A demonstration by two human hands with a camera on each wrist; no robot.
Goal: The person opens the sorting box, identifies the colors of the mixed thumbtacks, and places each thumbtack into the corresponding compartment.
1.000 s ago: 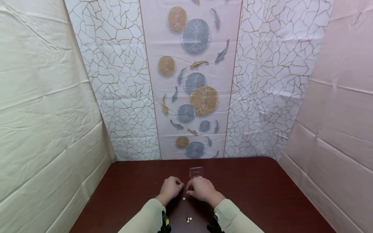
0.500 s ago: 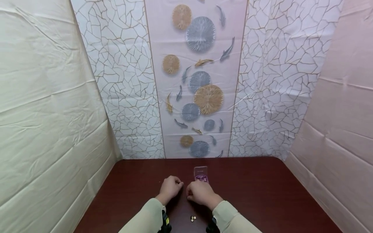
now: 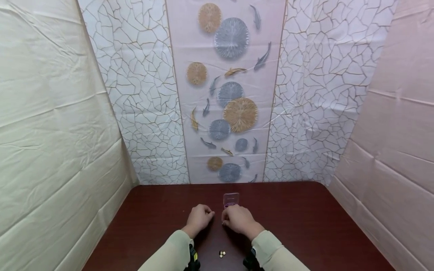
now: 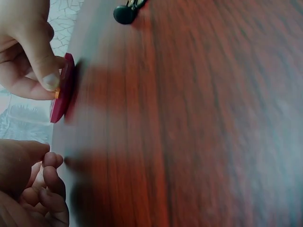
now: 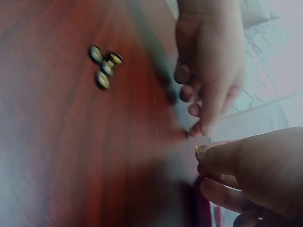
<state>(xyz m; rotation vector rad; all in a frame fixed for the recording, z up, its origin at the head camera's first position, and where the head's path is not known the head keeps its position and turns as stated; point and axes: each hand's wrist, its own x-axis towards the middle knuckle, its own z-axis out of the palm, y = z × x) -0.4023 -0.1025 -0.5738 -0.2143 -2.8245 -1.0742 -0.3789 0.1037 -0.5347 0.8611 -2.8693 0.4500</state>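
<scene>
My right hand [image 3: 239, 219] pinches a small gold button-like piece [image 4: 57, 94] between thumb and forefinger, beside a magenta box [image 4: 62, 101]. The box's clear lid [image 3: 231, 197] stands raised behind that hand, which hides most of the box in the head view. My left hand [image 3: 199, 218] rests on the table to the left, its fingers loosely curled and holding nothing. Several button-like pieces [image 5: 102, 80], gold on top with black rims, lie together near the front, between my forearms.
The dark red-brown table [image 3: 162, 205] carries everything. A patterned cloth [image 3: 145, 113] hangs at its far edge, with plain cream cloths [image 3: 57, 131] along both sides. Black straps [image 3: 193, 258] circle my wrists.
A lone gold piece on the table between my hands has been picked up by my right hand. That hand drew back, baring the box, then went forward over it again. The left hand stayed put.
</scene>
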